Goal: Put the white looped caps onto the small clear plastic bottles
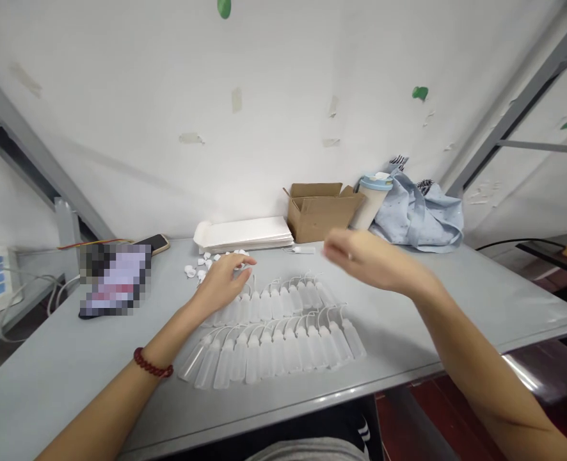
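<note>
Two rows of translucent white plastic squeeze bottles lie on the grey table, each with a thin looped strand at its top. The front row (278, 353) is nearest me; the back row (276, 302) lies just beyond it. My left hand (226, 280) hovers at the left end of the back row, thumb and index finger apart, with nothing visible between them. Small white caps (190, 271) lie scattered beside and behind it. My right hand (365, 256) is raised right of the back row, fingers curled and blurred. Whatever it may hold cannot be made out.
A stack of white flat boxes (245, 233) and an open cardboard box (319, 214) stand by the wall. One loose bottle (304, 250) lies before them. Behind are a lidded cup (370, 202) and a blue cloth bag (418, 214). A phone (156, 244) lies at left.
</note>
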{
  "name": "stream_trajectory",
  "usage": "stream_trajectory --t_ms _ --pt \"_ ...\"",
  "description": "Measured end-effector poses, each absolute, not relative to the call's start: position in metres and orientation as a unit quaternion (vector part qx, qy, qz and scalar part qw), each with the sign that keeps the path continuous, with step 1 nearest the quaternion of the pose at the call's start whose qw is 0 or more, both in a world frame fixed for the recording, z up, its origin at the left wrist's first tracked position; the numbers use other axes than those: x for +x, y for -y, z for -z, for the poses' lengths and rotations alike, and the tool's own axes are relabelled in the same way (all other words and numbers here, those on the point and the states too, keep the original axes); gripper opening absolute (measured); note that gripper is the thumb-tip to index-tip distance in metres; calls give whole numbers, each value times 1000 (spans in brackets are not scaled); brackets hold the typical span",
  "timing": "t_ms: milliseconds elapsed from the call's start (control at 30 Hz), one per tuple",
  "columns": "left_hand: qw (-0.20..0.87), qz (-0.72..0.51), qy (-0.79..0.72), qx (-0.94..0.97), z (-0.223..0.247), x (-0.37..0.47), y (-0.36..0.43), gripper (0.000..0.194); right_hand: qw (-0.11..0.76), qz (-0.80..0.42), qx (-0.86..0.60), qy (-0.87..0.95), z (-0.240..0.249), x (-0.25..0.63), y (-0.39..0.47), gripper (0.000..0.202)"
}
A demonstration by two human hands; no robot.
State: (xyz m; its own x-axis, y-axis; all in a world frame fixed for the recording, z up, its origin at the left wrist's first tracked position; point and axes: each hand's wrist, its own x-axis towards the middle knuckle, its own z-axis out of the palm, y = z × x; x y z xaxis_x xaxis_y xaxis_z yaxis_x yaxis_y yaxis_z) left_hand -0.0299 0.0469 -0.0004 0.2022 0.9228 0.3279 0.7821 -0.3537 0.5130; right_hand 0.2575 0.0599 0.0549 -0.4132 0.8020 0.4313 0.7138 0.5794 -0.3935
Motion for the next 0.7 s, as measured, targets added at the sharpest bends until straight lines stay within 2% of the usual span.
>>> stream_trajectory --t_ms 67,100,133,200,367,467,700 --pt "124 -304 -555 765 -1 -27 -44 24 77 -166 -469 864 -55 259 -67 24" --pt "125 -304 -555 764 -1 -26 -44 24 -10 -204 -472 858 -54 260 -72 22" --pt "126 -304 -555 764 -1 -26 -43 23 -54 -230 -476 847 -52 261 -77 19" --pt "124 -303 -556 764 -1 -25 -43 22 -62 -261 -486 832 -48 264 -84 15" --pt "126 -296 -560 764 -1 -25 -42 21 -64 -295 -483 822 -42 264 -85 25" --pt "132 -295 -557 765 -2 -23 -40 20 -84 -307 -479 818 -40 259 -80 25" --pt "144 -289 -553 768 -2 -21 -37 20 -77 -282 -483 826 -32 251 -79 20"
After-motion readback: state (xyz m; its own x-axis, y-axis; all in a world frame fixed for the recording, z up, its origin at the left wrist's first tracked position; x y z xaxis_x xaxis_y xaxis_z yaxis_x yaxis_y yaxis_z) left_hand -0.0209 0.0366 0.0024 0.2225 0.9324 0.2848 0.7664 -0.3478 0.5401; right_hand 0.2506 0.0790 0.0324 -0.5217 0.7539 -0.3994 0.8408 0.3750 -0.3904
